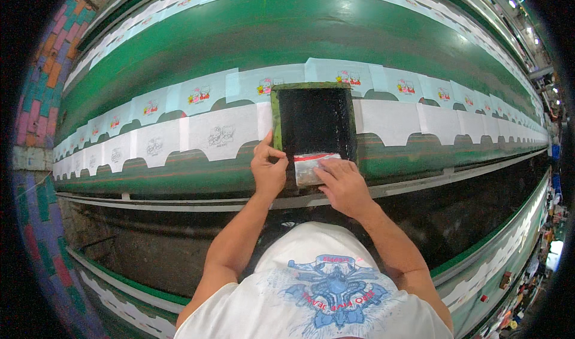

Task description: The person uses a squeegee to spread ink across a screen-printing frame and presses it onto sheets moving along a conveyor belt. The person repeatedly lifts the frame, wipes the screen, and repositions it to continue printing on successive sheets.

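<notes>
At frame centre, your left hand (268, 170) pinched the green-framed screen (313, 123) at its lower-left corner, steadying it on the white fabric pieces (224, 134); your right hand (342, 186) pressed 4 fingers together on the squeegee (312, 166), likely for even ink.

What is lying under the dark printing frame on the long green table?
The printing frame lies over the two rows of white fabric pieces; neighbours show at both sides. The piece directly beneath is hidden by the dark mesh. The left hand holds the frame's edge.
</notes>
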`<state>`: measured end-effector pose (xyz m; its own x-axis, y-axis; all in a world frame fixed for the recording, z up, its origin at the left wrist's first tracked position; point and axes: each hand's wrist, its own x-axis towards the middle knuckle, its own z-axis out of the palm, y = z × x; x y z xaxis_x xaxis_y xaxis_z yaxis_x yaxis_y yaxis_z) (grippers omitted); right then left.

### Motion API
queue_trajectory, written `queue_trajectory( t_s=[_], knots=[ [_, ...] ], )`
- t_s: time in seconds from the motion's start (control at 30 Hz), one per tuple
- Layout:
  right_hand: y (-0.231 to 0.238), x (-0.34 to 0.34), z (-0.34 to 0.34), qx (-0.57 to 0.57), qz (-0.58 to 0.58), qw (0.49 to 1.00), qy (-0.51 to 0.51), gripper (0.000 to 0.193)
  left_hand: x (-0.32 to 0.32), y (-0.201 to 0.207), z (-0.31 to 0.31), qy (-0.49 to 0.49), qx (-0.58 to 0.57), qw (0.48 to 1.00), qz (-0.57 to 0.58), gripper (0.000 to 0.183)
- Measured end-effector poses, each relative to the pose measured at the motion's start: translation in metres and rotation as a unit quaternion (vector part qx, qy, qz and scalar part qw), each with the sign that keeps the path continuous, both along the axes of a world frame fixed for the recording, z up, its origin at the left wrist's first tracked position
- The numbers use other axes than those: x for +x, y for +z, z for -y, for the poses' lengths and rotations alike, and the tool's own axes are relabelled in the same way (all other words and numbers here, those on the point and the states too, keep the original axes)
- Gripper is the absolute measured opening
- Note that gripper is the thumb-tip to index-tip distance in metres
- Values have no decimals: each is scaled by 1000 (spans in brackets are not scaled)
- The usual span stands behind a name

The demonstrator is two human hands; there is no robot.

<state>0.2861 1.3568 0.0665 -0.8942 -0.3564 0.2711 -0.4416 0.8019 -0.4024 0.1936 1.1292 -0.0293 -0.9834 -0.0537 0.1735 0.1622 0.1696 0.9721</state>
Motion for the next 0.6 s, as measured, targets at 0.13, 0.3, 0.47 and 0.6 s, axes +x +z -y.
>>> queue_trajectory(
  t_s=[0.13,0.3,0.47,0.6],
  knots=[
    [12,-20,2,9,-16,1000,23,39,3,-3,6,7,1,999,33,13],
    [25,-37,-1,57,9,998,39,41,5,9,3,4,-29,998,57,13],
    [48,-64,-19,73,138,985,75,39,7,11,2,4,-33,998,45,11],
    [52,-116,-25,64,193,977,57,36,6,8,9,-7,0,998,66,16]
  ],
)
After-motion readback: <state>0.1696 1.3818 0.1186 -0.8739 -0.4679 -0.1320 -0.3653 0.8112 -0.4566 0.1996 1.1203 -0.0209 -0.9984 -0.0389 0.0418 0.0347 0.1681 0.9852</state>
